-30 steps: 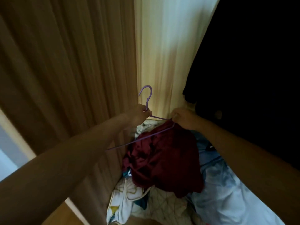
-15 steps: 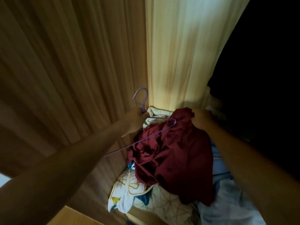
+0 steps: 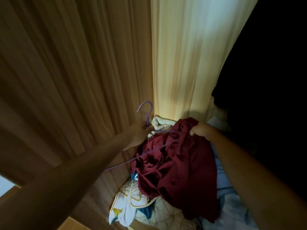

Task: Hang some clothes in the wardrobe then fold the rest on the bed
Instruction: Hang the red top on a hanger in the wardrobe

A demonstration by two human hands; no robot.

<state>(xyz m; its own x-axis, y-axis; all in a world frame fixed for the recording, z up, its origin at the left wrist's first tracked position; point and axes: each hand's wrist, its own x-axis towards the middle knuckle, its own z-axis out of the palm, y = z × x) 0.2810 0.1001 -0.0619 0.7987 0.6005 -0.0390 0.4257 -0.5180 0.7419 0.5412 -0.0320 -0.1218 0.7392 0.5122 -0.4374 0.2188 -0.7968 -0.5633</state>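
While left fingers (image 3: 144,128) clasp the hanger (image 3: 148,117), right fingers (image 3: 194,130) pinch the maroon shirt (image 3: 179,171).

Dim room, brown pleated curtain (image 3: 66,72) on the left, cream curtain (image 3: 191,55) glowing with backlight beside it, deep shadow at right, wooden floor (image 3: 79,223) below

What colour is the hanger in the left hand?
Purple, or lilac; the hanger shows clearly in the head view.

That thin purple hanger (image 3: 148,117) in the left hand (image 3: 139,135) looks like smooth coated wire. The dark red cloth garment (image 3: 179,171) in the right hand (image 3: 201,130) is matt. The tan pleated curtain (image 3: 74,72) above both hands is matt fabric too.
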